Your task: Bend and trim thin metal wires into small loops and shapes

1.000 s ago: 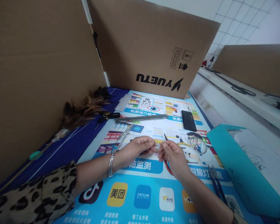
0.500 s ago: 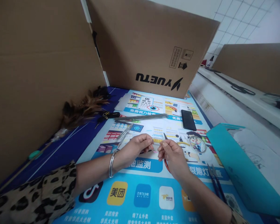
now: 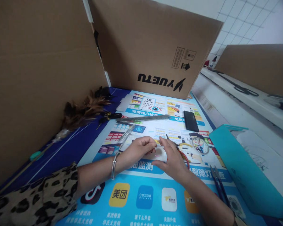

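My left hand (image 3: 141,147) is closed in a pinch above the printed mat (image 3: 146,175); whatever is between thumb and forefinger is too small to make out. Just right of it, my right hand (image 3: 171,157) is open, thumb and fingers spread, palm turned toward the left hand. No object shows in it. Behind the right hand lie pliers (image 3: 186,158) with a dark pointed nose and red and yellow handles, partly hidden. A small pink strip (image 3: 158,155) is on the mat between the hands. Thin metal wires (image 3: 126,133) lie beyond my left hand.
A longer wire bundle (image 3: 146,118) lies farther back, near a black-handled tool (image 3: 114,115). To the right are a phone (image 3: 191,121), a round clear dish (image 3: 200,145), tweezers-like tools (image 3: 218,182) and a teal box (image 3: 247,175). Cardboard (image 3: 155,40) walls the back; brown feathers (image 3: 85,106) stand left.
My right hand has come out of its pinch and spread its fingers beside the left hand. More of the pliers' red handle shows. The left hand stays pinched, almost in place.
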`<state>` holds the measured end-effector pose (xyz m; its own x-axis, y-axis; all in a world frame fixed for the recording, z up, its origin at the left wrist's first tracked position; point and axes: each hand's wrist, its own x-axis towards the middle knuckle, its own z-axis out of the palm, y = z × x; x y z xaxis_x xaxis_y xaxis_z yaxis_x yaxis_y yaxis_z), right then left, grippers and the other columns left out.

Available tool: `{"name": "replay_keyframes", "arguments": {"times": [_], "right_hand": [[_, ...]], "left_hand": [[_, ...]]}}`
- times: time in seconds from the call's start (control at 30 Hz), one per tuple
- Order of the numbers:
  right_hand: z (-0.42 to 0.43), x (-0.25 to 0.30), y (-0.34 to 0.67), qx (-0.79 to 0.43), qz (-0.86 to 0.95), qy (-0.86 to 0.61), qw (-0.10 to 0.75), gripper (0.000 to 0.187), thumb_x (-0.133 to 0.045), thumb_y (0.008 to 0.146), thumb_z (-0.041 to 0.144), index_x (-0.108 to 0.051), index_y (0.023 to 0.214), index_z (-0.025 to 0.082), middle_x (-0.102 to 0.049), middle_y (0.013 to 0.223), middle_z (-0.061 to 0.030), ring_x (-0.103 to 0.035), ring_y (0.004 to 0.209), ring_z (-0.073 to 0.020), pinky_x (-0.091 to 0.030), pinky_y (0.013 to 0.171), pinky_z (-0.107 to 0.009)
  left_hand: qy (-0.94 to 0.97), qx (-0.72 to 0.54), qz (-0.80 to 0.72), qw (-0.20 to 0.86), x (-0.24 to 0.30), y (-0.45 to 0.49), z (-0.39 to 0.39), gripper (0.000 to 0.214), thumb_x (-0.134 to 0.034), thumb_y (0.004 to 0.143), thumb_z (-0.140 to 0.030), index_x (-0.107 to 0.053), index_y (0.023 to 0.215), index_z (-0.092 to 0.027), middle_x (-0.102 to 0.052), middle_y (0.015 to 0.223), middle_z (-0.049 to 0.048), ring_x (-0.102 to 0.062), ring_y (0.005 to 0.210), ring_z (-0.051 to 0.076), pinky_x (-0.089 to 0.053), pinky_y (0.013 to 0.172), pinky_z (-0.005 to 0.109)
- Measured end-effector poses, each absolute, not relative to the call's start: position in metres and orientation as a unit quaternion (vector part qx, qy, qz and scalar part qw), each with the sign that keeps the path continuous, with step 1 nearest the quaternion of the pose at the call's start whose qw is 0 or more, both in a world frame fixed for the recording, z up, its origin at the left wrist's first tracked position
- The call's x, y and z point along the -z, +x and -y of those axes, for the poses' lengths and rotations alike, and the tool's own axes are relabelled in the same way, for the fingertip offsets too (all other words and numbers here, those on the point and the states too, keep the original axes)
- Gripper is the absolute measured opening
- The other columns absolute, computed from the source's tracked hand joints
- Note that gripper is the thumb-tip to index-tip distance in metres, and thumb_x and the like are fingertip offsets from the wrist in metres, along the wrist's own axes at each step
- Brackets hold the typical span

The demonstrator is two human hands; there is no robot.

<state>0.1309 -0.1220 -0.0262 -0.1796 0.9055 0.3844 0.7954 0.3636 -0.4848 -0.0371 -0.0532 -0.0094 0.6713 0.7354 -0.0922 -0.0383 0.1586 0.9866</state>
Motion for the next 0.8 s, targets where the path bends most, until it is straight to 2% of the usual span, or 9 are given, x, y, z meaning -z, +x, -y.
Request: {"name": "replay_keyframes", "arguments": {"times": [0.17, 0.37, 0.63, 0.8], "right_hand": [[0.1214, 0.0242, 0.1316, -0.075, 0.776, -0.55, 0.298, 0.068, -0.061, 0.074, 0.039, -0.029, 0.133, 0.025, -0.049, 0.119, -0.0105, -0.044, 0.112, -0.0258, -0.042, 0.091, -0.043], [0.1224, 0.0209, 0.131, -0.065, 0.778, -0.544, 0.307, 0.058, -0.06, 0.076, 0.034, -0.037, 0.127, 0.022, -0.054, 0.109, -0.0099, -0.049, 0.103, -0.024, -0.043, 0.087, -0.04], [0.1222, 0.0213, 0.1301, -0.046, 0.78, -0.534, 0.322, 0.053, -0.058, 0.075, 0.03, -0.039, 0.124, 0.022, -0.056, 0.102, -0.0092, -0.051, 0.097, -0.0239, -0.045, 0.084, -0.04], [0.1227, 0.0215, 0.1299, -0.033, 0.783, -0.531, 0.322, 0.051, -0.056, 0.076, 0.029, -0.04, 0.123, 0.02, -0.055, 0.105, -0.0104, -0.049, 0.102, -0.0246, -0.043, 0.087, -0.041]], "left_hand": [[0.588, -0.263, -0.268, 0.716, 0.0166, -0.036, 0.0536, 0.028, -0.052, 0.078, -0.042, -0.052, 0.076, -0.013, -0.051, 0.063, -0.0018, -0.038, 0.05, 0.006, -0.03, 0.049, 0.02], [0.573, -0.262, -0.256, 0.733, 0.0151, -0.0362, 0.054, 0.027, -0.053, 0.078, -0.04, -0.052, 0.076, -0.013, -0.052, 0.064, -0.0011, -0.04, 0.052, 0.006, -0.03, 0.05, 0.019], [0.574, -0.265, -0.269, 0.727, 0.0106, -0.037, 0.0561, 0.025, -0.054, 0.078, -0.038, -0.052, 0.073, -0.013, -0.054, 0.066, -0.0006, -0.042, 0.054, 0.006, -0.032, 0.053, 0.02], [0.571, -0.265, -0.273, 0.727, 0.0089, -0.0369, 0.0565, 0.025, -0.054, 0.078, -0.037, -0.053, 0.073, -0.013, -0.055, 0.066, -0.0005, -0.044, 0.055, 0.006, -0.032, 0.053, 0.02]]}}
